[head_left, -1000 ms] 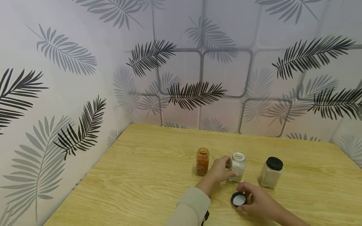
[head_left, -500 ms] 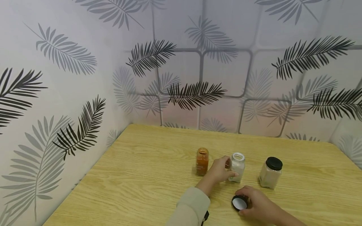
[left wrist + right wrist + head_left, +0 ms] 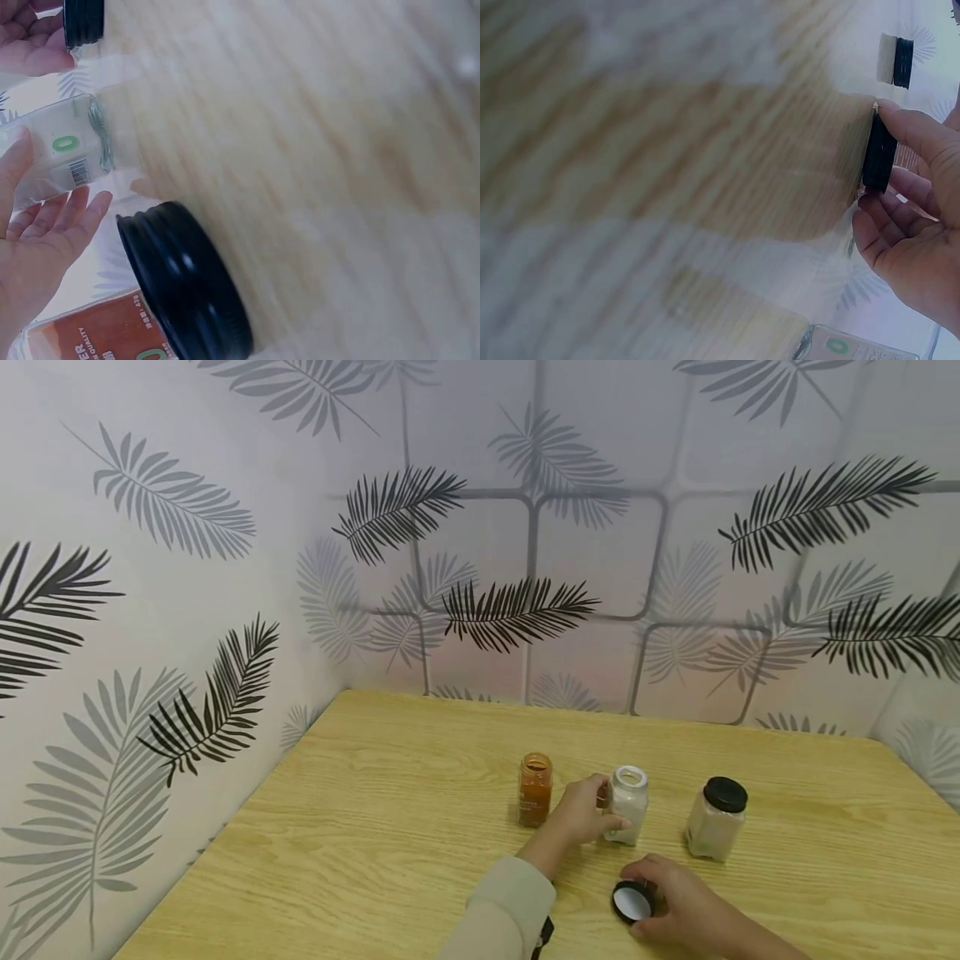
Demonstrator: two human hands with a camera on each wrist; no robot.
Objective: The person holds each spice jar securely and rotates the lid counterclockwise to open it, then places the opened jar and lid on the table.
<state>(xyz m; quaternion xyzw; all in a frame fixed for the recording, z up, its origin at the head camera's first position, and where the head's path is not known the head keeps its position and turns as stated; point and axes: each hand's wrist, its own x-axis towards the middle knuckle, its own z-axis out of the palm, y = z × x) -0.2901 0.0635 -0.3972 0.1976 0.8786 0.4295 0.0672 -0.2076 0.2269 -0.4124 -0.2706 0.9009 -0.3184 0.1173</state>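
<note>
My left hand (image 3: pixel 579 814) holds an uncapped clear glass jar (image 3: pixel 630 802) of pale powder upright on the table, thumb on the near side. In the left wrist view the jar (image 3: pixel 64 146) shows a green mark and a barcode. Lower right in the head view, my right hand (image 3: pixel 686 906) pinches a black lid (image 3: pixel 619 910) by its rim, the white inside facing up and away from the palm. The right wrist view shows this lid (image 3: pixel 880 154) edge-on between thumb and fingers, low over the wood. An uncapped jar of orange powder (image 3: pixel 535 797) stands left of my left hand.
A capped jar of cream-coloured powder (image 3: pixel 716 827) stands to the right on the wooden table (image 3: pixel 375 793). Another black lid (image 3: pixel 187 277) lies close before the orange jar in the left wrist view. Leaf-patterned walls (image 3: pixel 600 677) bound the table behind and at left.
My right hand has drawn slightly toward me and turned the lid, so more of its white inside faces the head camera. The left hand and the jars keep their places.
</note>
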